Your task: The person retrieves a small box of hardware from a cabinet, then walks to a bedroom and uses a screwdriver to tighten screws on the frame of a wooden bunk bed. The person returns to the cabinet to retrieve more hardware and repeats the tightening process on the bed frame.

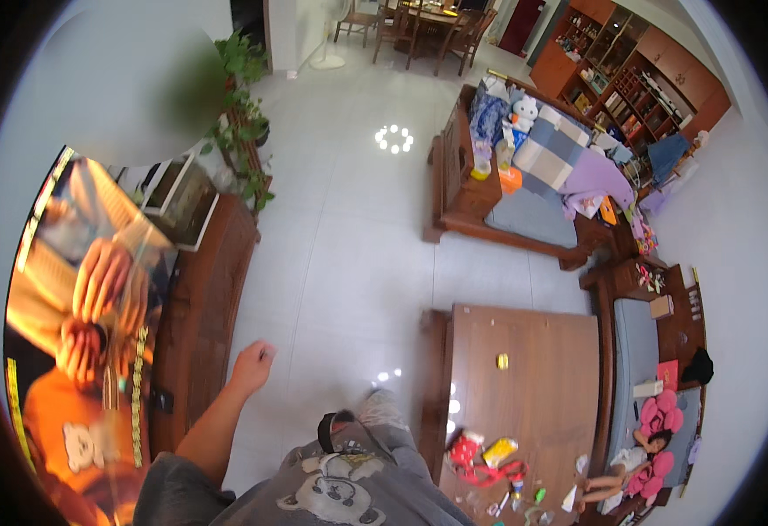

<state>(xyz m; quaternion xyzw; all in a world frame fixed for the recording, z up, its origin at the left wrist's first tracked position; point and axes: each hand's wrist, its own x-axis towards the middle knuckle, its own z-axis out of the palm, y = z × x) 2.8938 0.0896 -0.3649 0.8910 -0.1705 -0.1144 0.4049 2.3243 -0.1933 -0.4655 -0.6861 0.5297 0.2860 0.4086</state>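
My left hand (252, 366) is held out over the pale tiled floor, close to the front of the long dark-wood TV cabinet (200, 307). Its fingers are curled closed. A small dark spot shows at the fingertips, too small to name. My right hand is out of sight. My grey shirt with a bear print (331, 495) fills the lower edge, and a black band-like thing (325, 431) shows in front of it.
Right of me stands a wooden coffee table (533, 368) with a yellow item (502, 360) and scattered small things. A person (634, 456) lies on the wooden sofa (636, 337). Another sofa (454, 175) holds cushions and toys. A lit TV (95, 351) and a fish tank (182, 206) are left.
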